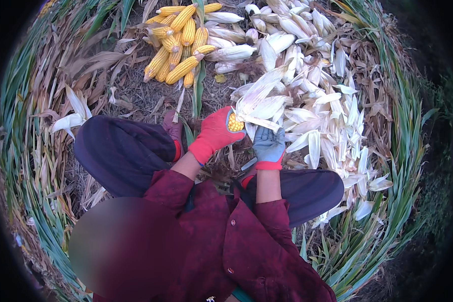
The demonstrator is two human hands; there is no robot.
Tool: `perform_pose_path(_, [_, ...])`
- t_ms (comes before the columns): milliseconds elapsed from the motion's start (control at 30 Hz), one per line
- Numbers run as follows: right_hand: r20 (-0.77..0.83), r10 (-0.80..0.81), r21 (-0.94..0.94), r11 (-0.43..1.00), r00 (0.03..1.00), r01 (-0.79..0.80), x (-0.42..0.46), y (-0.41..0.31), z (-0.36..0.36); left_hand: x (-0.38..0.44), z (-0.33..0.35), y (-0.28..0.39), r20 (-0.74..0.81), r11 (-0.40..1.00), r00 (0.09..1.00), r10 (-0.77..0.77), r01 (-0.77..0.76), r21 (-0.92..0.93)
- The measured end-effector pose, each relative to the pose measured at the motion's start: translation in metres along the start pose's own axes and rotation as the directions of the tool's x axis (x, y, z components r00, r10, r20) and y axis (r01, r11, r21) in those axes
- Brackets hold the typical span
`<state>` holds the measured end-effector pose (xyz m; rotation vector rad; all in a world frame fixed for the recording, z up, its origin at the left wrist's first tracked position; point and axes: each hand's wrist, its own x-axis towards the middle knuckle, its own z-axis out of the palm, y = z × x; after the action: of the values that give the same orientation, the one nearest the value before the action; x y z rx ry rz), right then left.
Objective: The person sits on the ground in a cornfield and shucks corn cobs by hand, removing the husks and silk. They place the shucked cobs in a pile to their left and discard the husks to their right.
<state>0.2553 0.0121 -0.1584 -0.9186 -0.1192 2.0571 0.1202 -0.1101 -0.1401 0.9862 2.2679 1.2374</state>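
Observation:
My left hand (218, 131), in a red glove with a grey palm, grips an ear of corn (235, 123) whose yellow kernels show between thumb and fingers. Pale husk leaves (262, 100) spread up and right from that ear, hiding its far part. Palm up, my right hand (268, 144) is just below these leaves, in a red-cuffed glove with a grey-blue palm. A husk strip crosses its fingertips, so whether the fingers grip anything is hidden. Beyond my left hand lies a pile of bare yellow corn ears (177, 47).
Unhusked ears (232, 53) lie right of the yellow pile. A heap of loose husks (324, 113) extends down the right side. Flattened corn stalks and leaves (26, 151) ring the ground. My bent legs (117, 151) flank the work area.

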Motion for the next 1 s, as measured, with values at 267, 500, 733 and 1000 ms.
perform_pose_path(267, [0.353,0.14,-0.045,0.99,0.925,-0.133,-0.013,0.001,-0.018,0.004,0.018,-0.01,0.179,0.952,0.982,-0.053,-0.004,0.305])
perform_pose_path(500, [0.451,0.314,-0.669,0.738,0.836,0.084,-0.076,-0.005,0.04,0.015,0.023,-0.052,0.132,0.837,0.892,-0.431,0.341,0.429])
perform_pose_path(733, [-0.032,-0.283,0.038,0.958,0.959,0.284,-0.017,-0.066,0.024,0.022,-0.009,-0.051,0.036,0.912,0.955,-0.295,0.293,-0.288])
perform_pose_path(1000, [0.327,0.26,-0.474,0.877,0.909,-0.08,-0.033,0.009,0.002,0.024,-0.014,-0.019,0.317,0.292,0.917,-0.242,0.38,-0.878])
